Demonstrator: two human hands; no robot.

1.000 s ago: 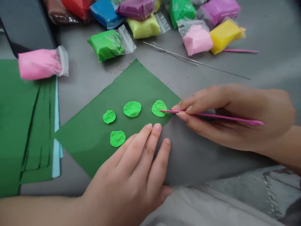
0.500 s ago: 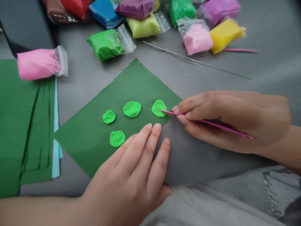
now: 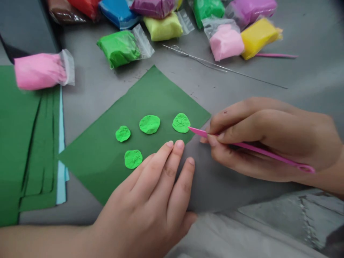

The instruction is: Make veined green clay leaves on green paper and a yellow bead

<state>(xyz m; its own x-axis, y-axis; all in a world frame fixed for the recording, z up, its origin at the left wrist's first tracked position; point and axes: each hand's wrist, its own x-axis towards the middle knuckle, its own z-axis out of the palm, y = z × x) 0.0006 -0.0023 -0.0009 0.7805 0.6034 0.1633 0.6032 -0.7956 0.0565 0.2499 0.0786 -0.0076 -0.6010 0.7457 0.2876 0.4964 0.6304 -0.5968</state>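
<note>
Paper sheet of dark green (image 3: 157,98) bears four flattened bright-green clay discs (image 3: 149,124), the left hand (image 3: 153,190) rests outstretched and ungripping at its near edge, and a slim pink plastic tool (image 3: 268,154), tip at the rightmost disc's (image 3: 181,123) edge, sits pinched in the right hand (image 3: 276,134).

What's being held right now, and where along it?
A pink tool, held by the right grip near its pointed end; the left grip grasps nothing, lying over the green sheet.
</note>
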